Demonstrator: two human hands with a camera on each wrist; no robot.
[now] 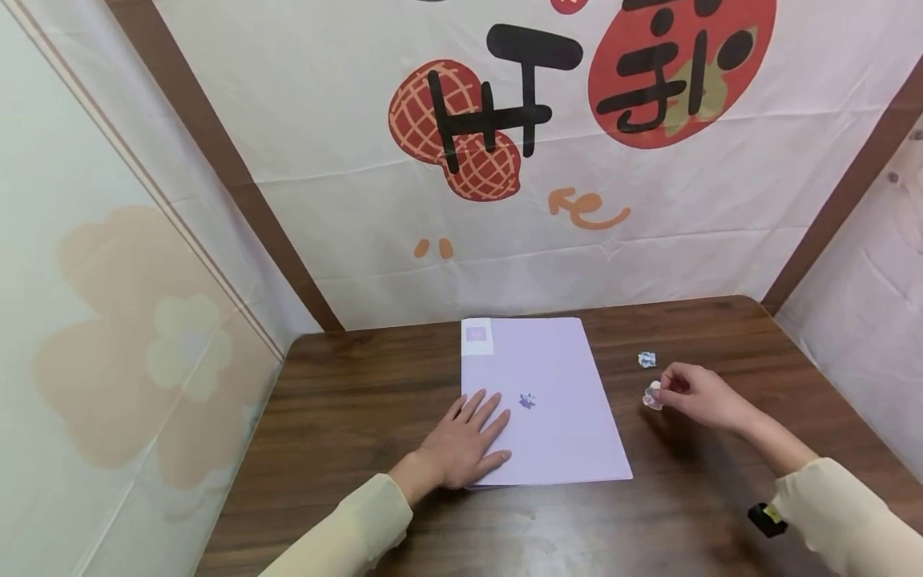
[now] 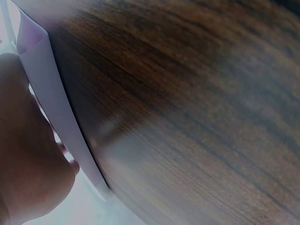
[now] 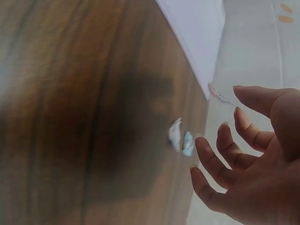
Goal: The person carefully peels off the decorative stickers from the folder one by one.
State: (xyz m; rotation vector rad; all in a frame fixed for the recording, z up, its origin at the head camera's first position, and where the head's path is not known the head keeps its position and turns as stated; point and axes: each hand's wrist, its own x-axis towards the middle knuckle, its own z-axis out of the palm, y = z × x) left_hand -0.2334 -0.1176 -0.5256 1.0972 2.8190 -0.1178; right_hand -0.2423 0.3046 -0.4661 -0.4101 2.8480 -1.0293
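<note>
A pale lilac paper sheet (image 1: pixel 555 361) lies on the wooden table, a small blue-purple sticker (image 1: pixel 528 401) near its middle. My left hand (image 1: pixel 467 445) rests with spread fingers on the sheet's lower left part. To the right of the sheet, my right hand (image 1: pixel 698 396) pinches a small pale cut-out sticker (image 3: pixel 219 95) between thumb and index finger, above the table. The other fingers of this hand (image 3: pixel 248 154) are loosely bent. Two more small stickers lie on the wood below, a whitish one (image 3: pixel 175 134) and a bluish one (image 3: pixel 188 144).
The brown wooden table (image 1: pixel 346 401) backs onto a white printed cloth (image 1: pixel 324 216) with red and black designs. A white label (image 1: pixel 477 346) marks the sheet's top left corner. A small black device (image 1: pixel 767 519) shows under the right sleeve (image 1: pixel 844 513).
</note>
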